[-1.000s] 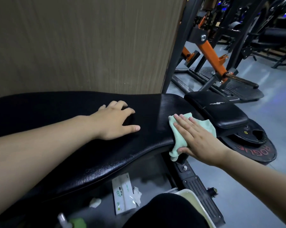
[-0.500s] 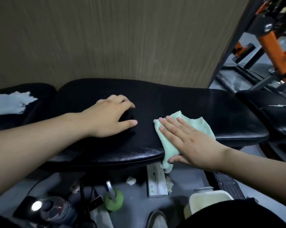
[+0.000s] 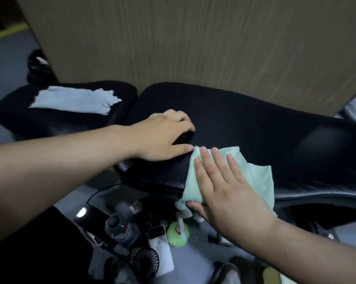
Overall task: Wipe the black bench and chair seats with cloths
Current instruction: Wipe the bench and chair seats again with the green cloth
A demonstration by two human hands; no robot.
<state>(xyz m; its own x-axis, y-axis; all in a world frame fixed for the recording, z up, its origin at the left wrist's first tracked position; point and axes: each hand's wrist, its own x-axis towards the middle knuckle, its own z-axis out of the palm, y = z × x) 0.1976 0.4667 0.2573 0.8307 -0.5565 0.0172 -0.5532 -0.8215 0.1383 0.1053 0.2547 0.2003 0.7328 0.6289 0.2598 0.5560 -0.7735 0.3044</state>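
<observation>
A long black padded bench (image 3: pixel 255 124) runs across the view in front of a wood-grain wall. My right hand (image 3: pixel 224 185) lies flat on a mint-green cloth (image 3: pixel 259 179), pressing it on the bench's near edge, thumb tucked under the cloth's hanging corner. My left hand (image 3: pixel 164 136) rests on the bench just left of the cloth, fingers curled, holding nothing. A separate black seat pad (image 3: pixel 70 121) at the left carries a light blue-white cloth (image 3: pixel 74 99) lying flat.
On the grey floor under the bench lie a water bottle (image 3: pixel 119 226), a dark phone-like device with a light (image 3: pixel 91 218), a green bottle (image 3: pixel 178 234), a small black fan (image 3: pixel 145 261), a white power bank (image 3: pixel 162 255) and cables. The wall (image 3: pixel 193 42) stands right behind the bench.
My right hand has slid the green cloth leftward along the bench until it nearly touches my left thumb. The view has swung left, revealing the seat pad with the light cloth.
</observation>
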